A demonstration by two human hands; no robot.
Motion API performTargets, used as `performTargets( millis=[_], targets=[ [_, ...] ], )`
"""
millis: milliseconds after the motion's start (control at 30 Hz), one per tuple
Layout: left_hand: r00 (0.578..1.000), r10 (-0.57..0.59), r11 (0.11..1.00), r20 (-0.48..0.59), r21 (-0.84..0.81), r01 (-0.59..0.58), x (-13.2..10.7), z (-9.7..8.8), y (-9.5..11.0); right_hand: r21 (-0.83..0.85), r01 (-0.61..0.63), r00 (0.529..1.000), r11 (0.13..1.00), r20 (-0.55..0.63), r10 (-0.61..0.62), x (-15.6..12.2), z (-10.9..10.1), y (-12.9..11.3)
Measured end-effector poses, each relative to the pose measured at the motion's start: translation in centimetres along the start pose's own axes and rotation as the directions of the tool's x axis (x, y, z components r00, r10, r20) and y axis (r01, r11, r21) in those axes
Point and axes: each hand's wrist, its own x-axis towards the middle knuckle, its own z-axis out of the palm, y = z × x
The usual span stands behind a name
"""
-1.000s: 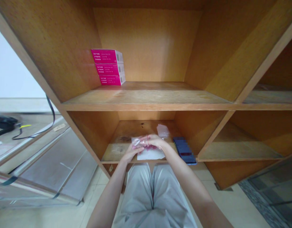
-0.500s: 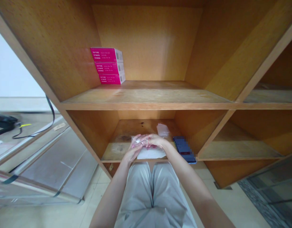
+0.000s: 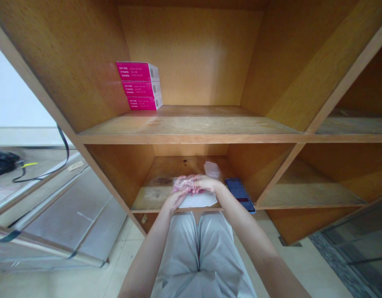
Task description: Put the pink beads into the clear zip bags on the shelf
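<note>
Bag (image 3: 183, 181) appears to stretch sideways between the hands (image 3: 176, 198) (image 3: 207, 182).

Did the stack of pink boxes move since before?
No. The stack of pink boxes sits in the same place on the wooden shelf; only the whole view slid slightly.

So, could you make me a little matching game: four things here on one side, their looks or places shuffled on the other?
1. boxes
2. phone
3. sheet
4. plastic bag

A. White, on the lower shelf
B. See-through, between the left hand and right hand
C. Pink, stacked in the upper compartment
D. Dark-screened, right of the right hand

Pairs: 1-C, 2-D, 3-A, 4-B
</note>
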Motion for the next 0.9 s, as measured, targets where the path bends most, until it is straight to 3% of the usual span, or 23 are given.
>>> performTargets(
  millis=[167, 300, 400, 500, 567, 700, 900],
  targets=[
    [0.998, 0.002, 1.000, -0.057, -0.003, -0.002, 0.0, 0.2, -0.4, 0.042, -0.014, 1.000, 0.999, -0.022, 0.015, -0.9, -1.5, -0.1],
    [0.998, 0.004, 1.000, -0.057, 0.021, -0.003, 0.1, 0.3, -0.4, 0.092, 0.095, 0.976, 0.991, -0.203, -0.075, -1.8, -2.3, 0.1],
    [0.997, 0.000, 0.998, -0.076, 0.056, 0.004, 0.0, 0.3, -0.3, 0.173, 0.218, 0.875, 0.960, -0.471, -0.114, -1.8, -2.2, 1.5],
    [0.996, -0.007, 0.997, -0.083, 0.082, 0.014, 0.0, 0.3, -0.3, 0.219, 0.397, 0.693, 0.891, -0.708, -0.135, -1.2, -1.6, 3.8],
    [0.997, -0.005, 0.995, -0.083, 0.097, 0.014, 0.0, 0.3, -0.4, 0.200, 0.479, 0.591, 0.855, -0.794, -0.145, -0.6, -1.2, 5.4],
    [0.997, -0.012, 0.994, -0.082, 0.111, 0.021, 0.1, 0.3, -0.5, 0.179, 0.470, 0.520, 0.864, -0.847, -0.107, 0.5, -0.3, 7.6],
    [0.995, -0.019, 0.997, -0.095, 0.074, 0.026, 0.1, 0.3, -0.6, 0.024, 0.300, 0.427, 0.954, -0.897, -0.112, 1.8, 1.0, 8.7]
  ],
)
